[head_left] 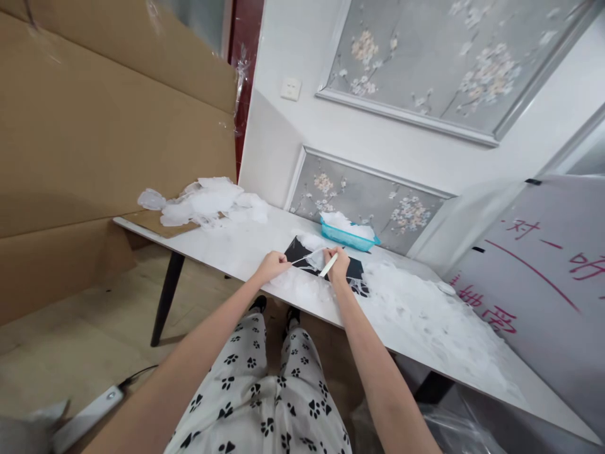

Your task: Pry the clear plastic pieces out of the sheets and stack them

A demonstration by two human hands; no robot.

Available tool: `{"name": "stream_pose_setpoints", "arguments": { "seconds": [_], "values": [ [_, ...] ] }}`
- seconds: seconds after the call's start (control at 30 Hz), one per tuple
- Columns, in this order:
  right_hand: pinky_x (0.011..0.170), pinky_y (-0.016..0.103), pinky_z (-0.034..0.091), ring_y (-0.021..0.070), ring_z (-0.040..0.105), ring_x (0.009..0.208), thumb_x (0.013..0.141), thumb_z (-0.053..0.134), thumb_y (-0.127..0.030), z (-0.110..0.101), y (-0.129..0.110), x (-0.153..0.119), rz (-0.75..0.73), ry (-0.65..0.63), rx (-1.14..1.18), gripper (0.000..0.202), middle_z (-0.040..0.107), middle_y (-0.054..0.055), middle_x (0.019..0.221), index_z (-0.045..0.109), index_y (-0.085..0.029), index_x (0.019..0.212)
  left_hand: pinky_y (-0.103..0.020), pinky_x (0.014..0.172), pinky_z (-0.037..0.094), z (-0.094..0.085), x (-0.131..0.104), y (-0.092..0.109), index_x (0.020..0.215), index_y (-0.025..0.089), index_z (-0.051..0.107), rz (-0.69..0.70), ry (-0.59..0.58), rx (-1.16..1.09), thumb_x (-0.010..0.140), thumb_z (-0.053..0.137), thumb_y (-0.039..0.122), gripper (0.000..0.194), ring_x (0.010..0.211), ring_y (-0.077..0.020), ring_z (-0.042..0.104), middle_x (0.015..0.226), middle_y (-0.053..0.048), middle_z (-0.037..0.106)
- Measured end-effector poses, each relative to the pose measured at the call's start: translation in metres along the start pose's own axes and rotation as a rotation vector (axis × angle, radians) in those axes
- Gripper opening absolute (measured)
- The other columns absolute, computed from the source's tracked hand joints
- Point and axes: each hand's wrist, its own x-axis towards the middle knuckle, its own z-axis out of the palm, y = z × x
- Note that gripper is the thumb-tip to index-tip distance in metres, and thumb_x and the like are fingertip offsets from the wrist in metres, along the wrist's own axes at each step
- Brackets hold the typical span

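My left hand (275, 265) is closed in a pinch on one end of a thin, whitish translucent strip (302, 258). The strip runs across toward my right hand (338, 263), whose fingers are wrapped round a slim, pale stick-like tool (328, 266) that slants down to the left. Whether the right fingertips also pinch the strip is too small to tell. Both hands are over a black mat (355, 270) near the table's front edge. Pieces of white translucent film (312, 243) lie on the mat, with more scraps along its near side.
Behind the mat, a blue plastic basket (350, 237) holds white pieces. A white heap (212, 200) lies on cardboard at the table's left end. Many flat translucent pieces (425, 315) cover the right part of the white table (236, 243). A whiteboard (543, 252) stands at right, large cardboard (108, 126) at left.
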Motion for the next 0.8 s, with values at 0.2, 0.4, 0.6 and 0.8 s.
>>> {"name": "stream_pose_setpoints", "arguments": {
  "seconds": [0.2, 0.4, 0.6, 0.8],
  "values": [
    [0.081, 0.039, 0.05, 0.0195, 0.057, 0.097, 0.088, 0.053, -0.034, 0.006, 0.003, 0.003, 0.023, 0.105, -0.047, 0.032, 0.056, 0.007, 0.113, 0.054, -0.014, 0.114, -0.036, 0.075, 0.052, 0.002, -0.002, 0.002, 0.107, 0.012, 0.058, -0.008, 0.06, 0.032, 0.086, 0.056, 0.035, 0.031, 0.091, -0.0208, 0.059, 0.106, -0.005, 0.059],
    [0.082, 0.04, 0.049, 0.0206, 0.057, 0.099, 0.088, 0.053, -0.034, -0.028, 0.018, 0.012, 0.15, 0.266, -0.078, 0.034, 0.055, 0.007, 0.115, 0.053, -0.014, 0.115, -0.035, 0.074, 0.052, 0.0, -0.006, 0.003, 0.106, 0.012, 0.058, -0.019, 0.125, 0.07, 0.086, 0.055, 0.035, 0.031, 0.089, -0.0201, 0.06, 0.105, -0.005, 0.059],
    [0.083, 0.04, 0.049, 0.0197, 0.057, 0.098, 0.088, 0.053, -0.034, -0.035, 0.023, 0.014, 0.191, 0.251, -0.09, 0.033, 0.055, 0.008, 0.115, 0.053, -0.015, 0.115, -0.034, 0.073, 0.052, -0.001, -0.006, 0.001, 0.104, 0.012, 0.058, -0.034, 0.199, 0.104, 0.086, 0.054, 0.035, 0.029, 0.086, -0.0182, 0.06, 0.101, -0.004, 0.06],
    [0.081, 0.039, 0.05, 0.0186, 0.057, 0.097, 0.088, 0.052, -0.033, -0.036, 0.016, 0.01, 0.103, 0.132, -0.023, 0.032, 0.056, 0.008, 0.113, 0.053, -0.015, 0.114, -0.036, 0.076, 0.051, -0.006, -0.008, 0.005, 0.106, 0.013, 0.057, -0.083, 0.243, 0.147, 0.087, 0.054, 0.033, 0.027, 0.087, -0.0166, 0.06, 0.103, -0.006, 0.06]
  ]
}}
